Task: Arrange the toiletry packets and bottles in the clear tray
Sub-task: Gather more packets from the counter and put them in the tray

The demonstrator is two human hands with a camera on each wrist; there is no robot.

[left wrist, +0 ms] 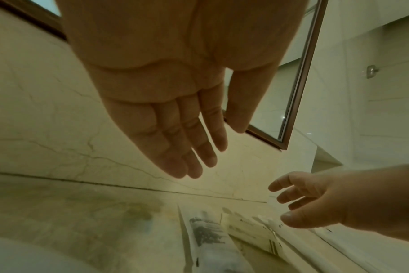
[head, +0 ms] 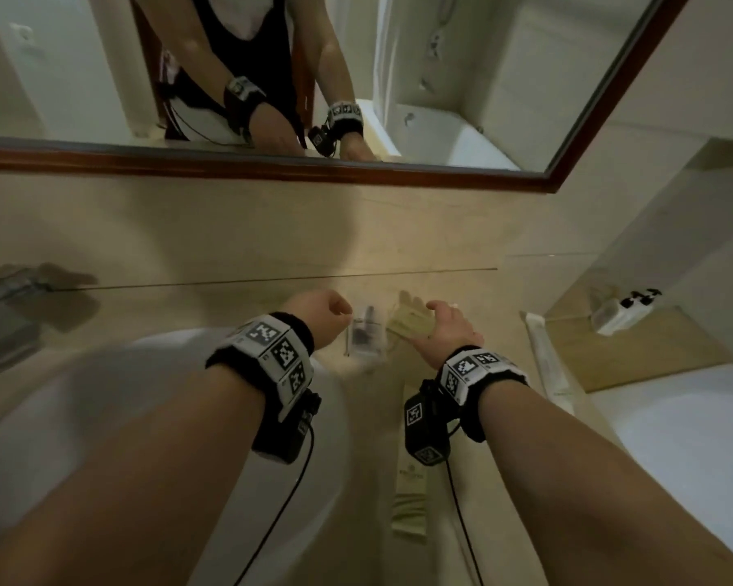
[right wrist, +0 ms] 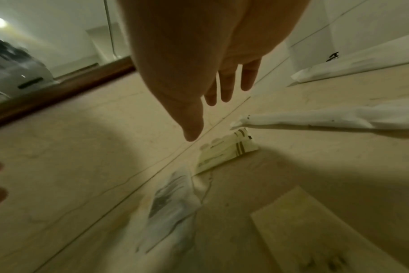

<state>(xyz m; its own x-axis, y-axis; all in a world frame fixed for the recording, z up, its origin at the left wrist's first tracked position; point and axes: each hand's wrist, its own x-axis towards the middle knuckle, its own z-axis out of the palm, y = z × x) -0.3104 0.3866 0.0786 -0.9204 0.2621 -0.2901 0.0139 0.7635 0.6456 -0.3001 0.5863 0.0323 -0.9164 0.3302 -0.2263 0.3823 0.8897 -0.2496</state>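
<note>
Two packets lie side by side on the beige counter. One is a clear packet (head: pixel 367 337) with dark contents, also seen in the wrist views (left wrist: pixel 208 236) (right wrist: pixel 173 203). To its right is a yellowish packet (head: pixel 411 321) (left wrist: pixel 252 229) (right wrist: pixel 227 153). My left hand (head: pixel 329 308) (left wrist: pixel 194 157) hovers left of the clear packet, fingers straight and empty. My right hand (head: pixel 445 321) (right wrist: pixel 213 103) hangs over the yellowish packet, fingers relaxed, holding nothing. A clear container (head: pixel 610 321) with small black-capped bottles (head: pixel 642 298) stands far right; it is blurred.
A long cream packet (head: pixel 411 471) lies near the counter's front, and a long white packet (head: pixel 549 357) lies right of my right hand. The white sink basin (head: pixel 102 416) and a metal tap (head: pixel 9 298) are at left. A wood-framed mirror (head: pixel 271 169) hangs on the back wall.
</note>
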